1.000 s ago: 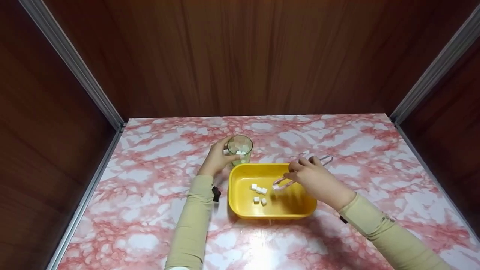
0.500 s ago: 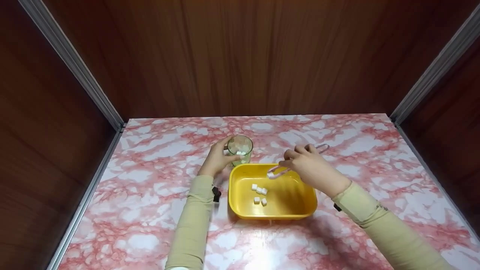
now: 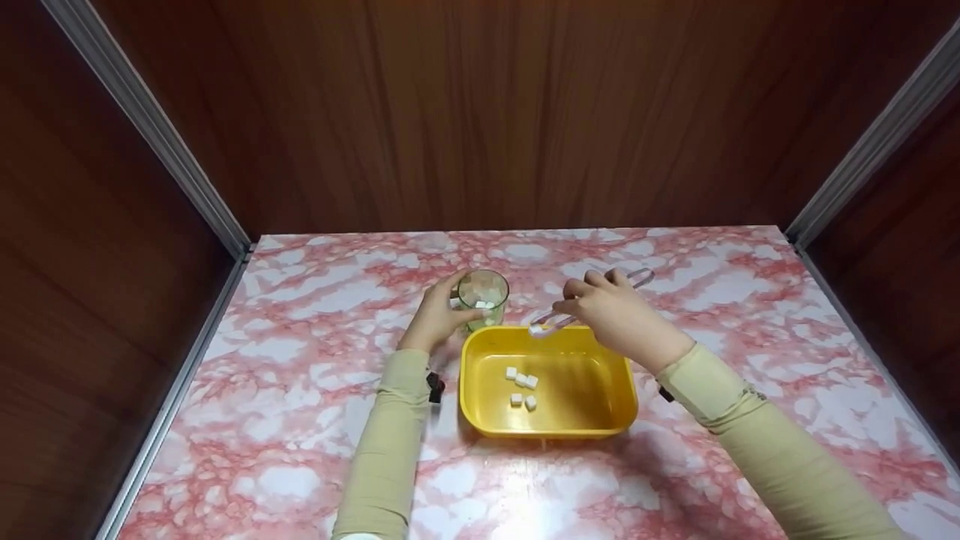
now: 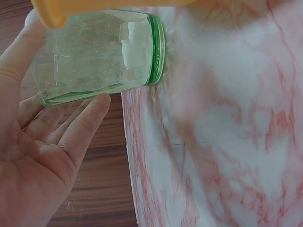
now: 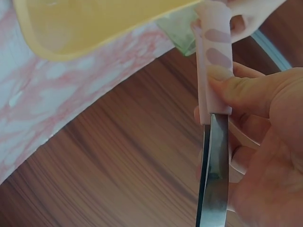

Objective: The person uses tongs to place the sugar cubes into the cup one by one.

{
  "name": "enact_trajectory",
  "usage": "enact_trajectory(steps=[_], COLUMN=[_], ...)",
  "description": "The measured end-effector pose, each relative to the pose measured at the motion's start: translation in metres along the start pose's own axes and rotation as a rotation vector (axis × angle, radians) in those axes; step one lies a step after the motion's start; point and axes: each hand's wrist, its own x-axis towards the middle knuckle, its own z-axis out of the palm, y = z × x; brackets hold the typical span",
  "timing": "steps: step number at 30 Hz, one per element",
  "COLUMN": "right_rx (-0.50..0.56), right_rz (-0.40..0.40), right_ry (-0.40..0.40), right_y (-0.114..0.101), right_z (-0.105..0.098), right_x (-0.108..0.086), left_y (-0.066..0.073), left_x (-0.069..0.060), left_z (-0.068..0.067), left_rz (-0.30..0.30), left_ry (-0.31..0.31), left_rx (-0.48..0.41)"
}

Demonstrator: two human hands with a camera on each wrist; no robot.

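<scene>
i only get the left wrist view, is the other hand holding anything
Observer: Yes, the right hand holds a pair of tongs.

Operator: anything caught in them

Observer: A white cube sits at the far end of the tongs, by the head view.

Operator: i just see a bit of the yellow tub, what's in it

Observer: Five white cubes lie on the floor of the yellow tub.

Left hand [image 3: 436,315] cupped, right hand [image 3: 621,316] in a thumb-and-finger pinch
</scene>
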Motion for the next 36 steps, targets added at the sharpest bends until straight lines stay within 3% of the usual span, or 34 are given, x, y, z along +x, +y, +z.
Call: enact_trajectory(steps=[20,28,36], right_rx=[0.048,0.031,0.006], right_rz=[0.071,0.103,0.11], right_ry=[-0.002,-0.007,-0.006], right_y=[0.003,-0.001,-0.005], right_z=[-0.004,0.005,0.014], right_x=[0.034,0.048,0.059], left_y=[-0.001,-0.003,-0.002], left_x=[0.0,0.001,0.001], left_z=[0.001,0.001,0.0], left_rz=[0.023,0.038,0.04], left_ry=[0.012,0.006,0.002], left_rx=[-0.017,-0.054,-0.004])
